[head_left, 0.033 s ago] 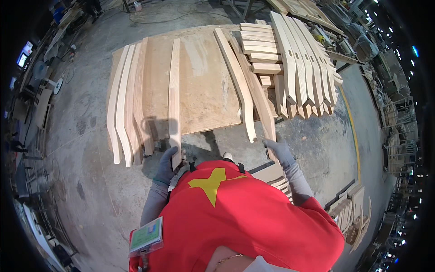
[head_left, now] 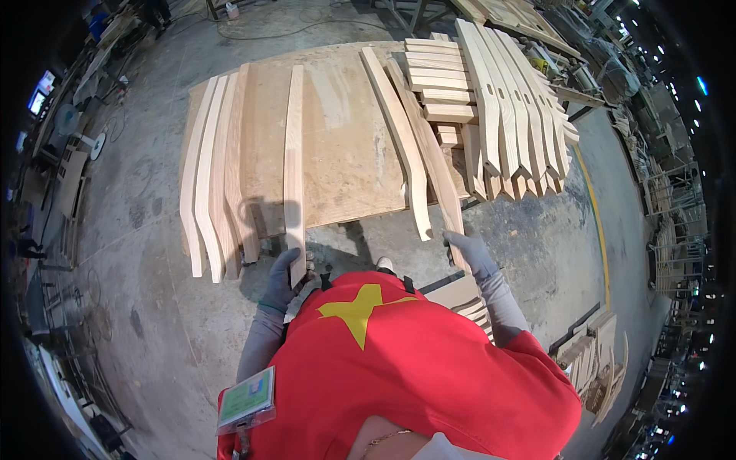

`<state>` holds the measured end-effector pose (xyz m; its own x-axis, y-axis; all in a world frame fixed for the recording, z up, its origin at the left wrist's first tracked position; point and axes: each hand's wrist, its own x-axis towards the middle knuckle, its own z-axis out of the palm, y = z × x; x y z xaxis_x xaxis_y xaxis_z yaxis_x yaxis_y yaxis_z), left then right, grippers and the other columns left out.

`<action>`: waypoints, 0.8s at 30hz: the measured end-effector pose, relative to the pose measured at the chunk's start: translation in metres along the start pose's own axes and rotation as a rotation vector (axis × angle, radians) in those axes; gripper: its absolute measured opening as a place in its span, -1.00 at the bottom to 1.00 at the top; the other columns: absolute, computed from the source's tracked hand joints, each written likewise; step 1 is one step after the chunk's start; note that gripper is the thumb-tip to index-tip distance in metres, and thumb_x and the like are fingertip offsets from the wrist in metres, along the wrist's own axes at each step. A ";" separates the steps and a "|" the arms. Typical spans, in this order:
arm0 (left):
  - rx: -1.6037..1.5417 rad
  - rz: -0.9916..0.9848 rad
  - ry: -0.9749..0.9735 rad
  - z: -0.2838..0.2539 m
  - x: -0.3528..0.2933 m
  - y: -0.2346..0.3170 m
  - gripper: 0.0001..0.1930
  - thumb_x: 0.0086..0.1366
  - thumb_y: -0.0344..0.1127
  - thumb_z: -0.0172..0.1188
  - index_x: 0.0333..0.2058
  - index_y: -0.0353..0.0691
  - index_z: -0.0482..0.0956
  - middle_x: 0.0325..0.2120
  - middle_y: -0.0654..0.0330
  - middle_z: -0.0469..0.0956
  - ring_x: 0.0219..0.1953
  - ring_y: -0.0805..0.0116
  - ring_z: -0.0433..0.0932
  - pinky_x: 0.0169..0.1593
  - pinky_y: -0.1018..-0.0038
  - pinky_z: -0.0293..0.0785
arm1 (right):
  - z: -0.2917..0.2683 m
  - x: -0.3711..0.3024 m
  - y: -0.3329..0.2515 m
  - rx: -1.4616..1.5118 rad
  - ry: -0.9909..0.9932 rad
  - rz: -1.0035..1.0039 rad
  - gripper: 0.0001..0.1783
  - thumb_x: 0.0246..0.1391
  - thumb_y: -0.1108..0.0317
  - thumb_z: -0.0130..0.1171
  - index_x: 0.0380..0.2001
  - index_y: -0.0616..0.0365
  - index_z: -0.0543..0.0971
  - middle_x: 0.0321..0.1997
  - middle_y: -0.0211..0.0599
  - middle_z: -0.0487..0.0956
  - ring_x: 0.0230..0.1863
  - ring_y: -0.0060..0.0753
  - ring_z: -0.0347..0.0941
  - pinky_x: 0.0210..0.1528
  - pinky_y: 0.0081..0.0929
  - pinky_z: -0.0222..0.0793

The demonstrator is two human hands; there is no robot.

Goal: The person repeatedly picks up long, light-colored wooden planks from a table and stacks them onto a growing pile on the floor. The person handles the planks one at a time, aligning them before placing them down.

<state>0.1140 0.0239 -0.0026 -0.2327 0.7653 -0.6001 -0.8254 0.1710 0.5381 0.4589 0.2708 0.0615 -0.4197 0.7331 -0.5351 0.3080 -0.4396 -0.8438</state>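
Both my hands wear grey gloves. My left hand point(head_left: 281, 282) is closed round the near end of a pale, slightly bent wooden slat point(head_left: 294, 153), which lies lengthwise on the work board point(head_left: 341, 161). On the right, my right hand point(head_left: 472, 254) grips the near end of a curved wooden leg point(head_left: 435, 157). Just left of that leg lies another curved wooden piece point(head_left: 402, 142), its near end sticking out past the board's edge. Several curved wooden pieces point(head_left: 205, 176) lie side by side at the board's left, apart from my left hand.
A stack of short wooden blocks point(head_left: 441, 73) and several slotted legs point(head_left: 510, 107) fill the board's right side. Beside my right forearm, low down, are more wooden pieces point(head_left: 475, 310). A wood pile point(head_left: 590, 360) stands at the lower right. A yellow line point(head_left: 598, 222) crosses the floor.
My right hand and the near end of the curved leg it grips have shifted slightly to the left. My left hand and its slat look nearly unchanged.
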 end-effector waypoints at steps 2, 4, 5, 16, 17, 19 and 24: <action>0.003 0.004 -0.001 0.002 0.002 0.000 -0.74 0.22 -0.16 0.12 -0.19 -0.16 0.46 -0.35 0.18 0.54 -0.38 0.33 0.55 -0.33 0.39 0.59 | -0.007 0.016 0.003 0.168 -0.094 0.062 -0.62 0.00 0.22 0.22 -0.17 0.22 0.46 -0.46 -0.36 0.53 -0.62 -0.54 0.43 -0.60 -0.56 0.37; 0.010 -0.002 -0.011 0.005 0.000 -0.001 -0.74 0.23 -0.16 0.12 -0.18 -0.16 0.46 -0.35 0.19 0.54 -0.38 0.34 0.55 -0.34 0.40 0.59 | -0.012 0.025 -0.001 0.220 -0.172 0.082 -0.72 0.08 0.18 0.13 -0.29 0.19 0.49 -0.52 -0.39 0.50 -0.63 -0.55 0.41 -0.61 -0.55 0.36; 0.011 -0.004 -0.020 0.007 0.001 -0.001 -0.74 0.23 -0.16 0.11 -0.18 -0.16 0.46 -0.35 0.20 0.54 -0.38 0.34 0.56 -0.34 0.41 0.58 | -0.015 0.028 -0.003 0.250 -0.210 0.067 -0.72 0.09 0.17 0.11 -0.30 0.19 0.49 -0.52 -0.39 0.50 -0.64 -0.55 0.40 -0.61 -0.55 0.36; -0.082 0.043 -0.096 0.033 -0.004 -0.011 -0.70 0.27 -0.21 0.07 -0.06 -0.19 0.41 -0.31 0.15 0.52 -0.29 0.31 0.56 -0.30 0.41 0.57 | 0.006 0.003 -0.021 0.366 -0.471 0.107 -0.64 0.09 0.14 0.08 -0.20 0.23 0.41 -0.44 -0.32 0.49 -0.58 -0.58 0.40 -0.60 -0.64 0.34; -0.091 0.064 -0.116 0.041 -0.007 -0.010 -0.68 0.27 -0.23 0.07 -0.03 -0.19 0.39 -0.31 0.15 0.52 -0.28 0.30 0.56 -0.28 0.39 0.58 | 0.020 0.008 -0.015 0.441 -0.510 0.134 -0.63 0.10 0.13 0.09 -0.19 0.24 0.41 -0.44 -0.31 0.49 -0.56 -0.57 0.41 -0.59 -0.65 0.35; -0.062 0.129 -0.143 0.059 -0.013 -0.010 -0.62 0.28 -0.28 0.07 0.06 -0.20 0.32 -0.27 0.15 0.50 -0.24 0.28 0.55 -0.25 0.35 0.59 | 0.052 0.023 -0.004 0.601 -0.625 0.193 -0.61 0.12 0.13 0.08 -0.16 0.24 0.41 -0.44 -0.30 0.49 -0.52 -0.51 0.43 -0.53 -0.64 0.40; -0.026 0.101 -0.150 0.062 -0.020 -0.021 -0.59 0.31 -0.27 0.00 0.10 -0.23 0.27 -0.12 0.16 0.46 -0.11 0.33 0.52 -0.07 0.36 0.55 | 0.145 0.029 0.011 0.356 -0.679 0.158 -0.57 0.16 0.24 0.08 0.02 0.27 0.36 -0.25 -0.24 0.52 -0.37 -0.40 0.52 -0.31 -0.53 0.55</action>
<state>0.1677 0.0438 0.0354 -0.2369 0.8623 -0.4476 -0.8153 0.0741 0.5742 0.3259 0.2117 0.0308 -0.8595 0.2206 -0.4611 0.1632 -0.7364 -0.6565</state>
